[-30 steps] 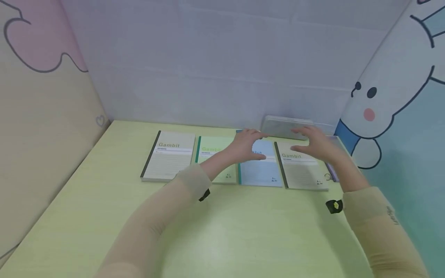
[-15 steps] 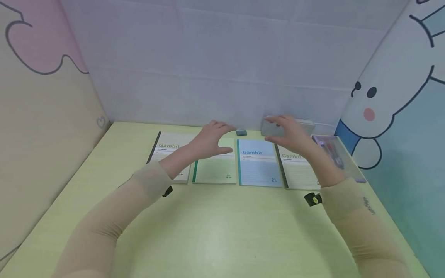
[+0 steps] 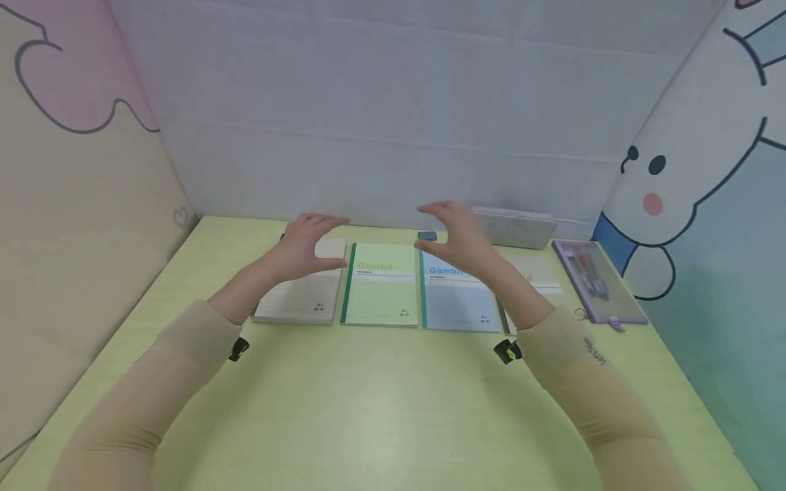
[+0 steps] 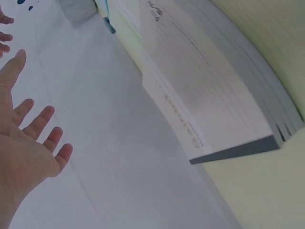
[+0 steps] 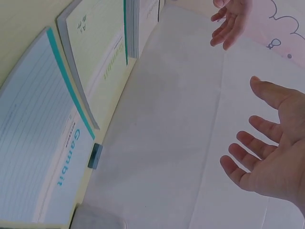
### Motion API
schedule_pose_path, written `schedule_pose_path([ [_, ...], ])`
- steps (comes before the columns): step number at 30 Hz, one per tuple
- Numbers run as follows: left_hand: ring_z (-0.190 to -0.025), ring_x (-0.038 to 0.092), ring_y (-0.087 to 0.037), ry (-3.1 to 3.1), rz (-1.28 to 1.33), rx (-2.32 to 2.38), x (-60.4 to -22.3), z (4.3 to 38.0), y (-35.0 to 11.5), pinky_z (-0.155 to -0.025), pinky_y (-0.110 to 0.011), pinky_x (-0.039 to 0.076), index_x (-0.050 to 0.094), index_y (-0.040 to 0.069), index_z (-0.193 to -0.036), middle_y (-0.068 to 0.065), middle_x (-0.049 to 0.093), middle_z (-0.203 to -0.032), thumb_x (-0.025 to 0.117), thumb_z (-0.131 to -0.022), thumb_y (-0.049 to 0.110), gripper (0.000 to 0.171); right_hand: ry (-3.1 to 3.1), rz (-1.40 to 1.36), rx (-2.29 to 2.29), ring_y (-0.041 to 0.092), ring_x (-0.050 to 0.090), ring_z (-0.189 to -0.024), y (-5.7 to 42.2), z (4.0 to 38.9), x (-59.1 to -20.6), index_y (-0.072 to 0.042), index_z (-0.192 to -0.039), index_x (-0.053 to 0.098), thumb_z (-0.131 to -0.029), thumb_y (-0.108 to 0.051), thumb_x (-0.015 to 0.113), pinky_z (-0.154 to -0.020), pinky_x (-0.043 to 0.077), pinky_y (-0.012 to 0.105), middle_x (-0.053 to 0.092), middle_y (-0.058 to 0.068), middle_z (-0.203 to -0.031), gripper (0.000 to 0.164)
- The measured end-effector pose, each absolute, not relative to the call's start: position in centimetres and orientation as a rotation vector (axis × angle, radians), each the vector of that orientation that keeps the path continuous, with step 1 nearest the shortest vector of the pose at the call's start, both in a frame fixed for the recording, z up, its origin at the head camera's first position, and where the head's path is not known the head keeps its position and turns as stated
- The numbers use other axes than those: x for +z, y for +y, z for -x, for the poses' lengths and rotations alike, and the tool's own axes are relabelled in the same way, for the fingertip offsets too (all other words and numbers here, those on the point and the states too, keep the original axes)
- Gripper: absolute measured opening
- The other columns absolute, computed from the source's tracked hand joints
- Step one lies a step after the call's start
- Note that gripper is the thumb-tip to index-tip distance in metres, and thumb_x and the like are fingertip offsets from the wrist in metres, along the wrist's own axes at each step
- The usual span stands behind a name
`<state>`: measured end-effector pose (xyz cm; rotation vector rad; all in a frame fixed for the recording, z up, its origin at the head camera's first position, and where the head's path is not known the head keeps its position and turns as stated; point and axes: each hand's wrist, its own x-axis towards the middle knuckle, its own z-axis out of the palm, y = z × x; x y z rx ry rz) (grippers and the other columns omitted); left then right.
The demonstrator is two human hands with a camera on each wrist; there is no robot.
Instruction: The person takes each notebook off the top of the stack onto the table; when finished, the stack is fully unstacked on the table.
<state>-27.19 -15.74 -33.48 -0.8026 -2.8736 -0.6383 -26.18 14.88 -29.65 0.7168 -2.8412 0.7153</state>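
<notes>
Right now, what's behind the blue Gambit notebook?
Just behind the blue Gambit notebook, a small blue-gray block lies by the backdrop. In the head view, the right hand covers part of the table behind the notebook.

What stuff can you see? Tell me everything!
Table: one, yellowish, underneath
Back wall: one, pale, behind table
Side walls: two, multicoloured, both sides
Pale notebooks: two, whitish, row's ends
Green notebook: one, green, centre left
Blue notebook: one, blue, centre
Block: one, grey, behind blue notebook
Case: one, grey, back
Pouch: one, purple edges, right
Pens: count unclear, mixed, in pouch
Ring: one, dark, beside pouch
Sleeves: two, beige, nearest
Bits: two, black, by sleeves
Left hand: one, bare, over notebooks
Right hand: one, bare, over notebooks
</notes>
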Motion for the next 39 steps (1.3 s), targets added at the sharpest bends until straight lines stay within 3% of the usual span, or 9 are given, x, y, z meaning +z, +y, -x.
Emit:
schedule_pose_path([
  [16, -0.137, 0.018, -0.044, -3.013, 0.527, -0.746, -38.2, 27.8, -24.6, -0.101, -0.070, 0.012, 0.025, 0.017, -0.150, -0.016, 0.028, -0.152, 0.070, -0.080, 0.049, 0.089, -2.904, -0.866, 0.901, 0.028, 0.022, -0.141, 7.9, 26.5, -33.8, -0.017, -0.149, 0.029, -0.085, -0.045, 0.067, -0.109, 0.030, 0.048, 0.027, 0.009, -0.153, 0.080],
  [31, -0.137, 0.014, -0.050, -3.114, 0.346, -0.855, -41.8, 29.0, -27.9, -0.098, -0.075, 0.010, 0.013, 0.016, -0.153, -0.020, 0.019, -0.154, 0.071, -0.076, 0.056, 0.105, -3.031, -0.854, 1.024, 0.030, 0.016, -0.143, 2.4, 27.0, -39.7, -0.019, -0.151, 0.022, -0.085, -0.045, 0.067, -0.111, 0.027, 0.048, 0.019, 0.010, -0.156, 0.084],
  [39, -0.137, 0.011, -0.052, -3.218, 0.277, -0.920, -42.7, 29.5, -28.6, -0.103, -0.071, 0.014, 0.008, 0.016, -0.153, -0.025, 0.020, -0.152, 0.073, -0.072, 0.057, 0.112, -3.116, -0.905, 0.982, 0.029, 0.016, -0.144, 1.2, 27.6, -41.9, -0.016, -0.151, 0.022, -0.086, -0.045, 0.065, -0.113, 0.024, 0.046, 0.018, 0.012, -0.156, 0.083],
])
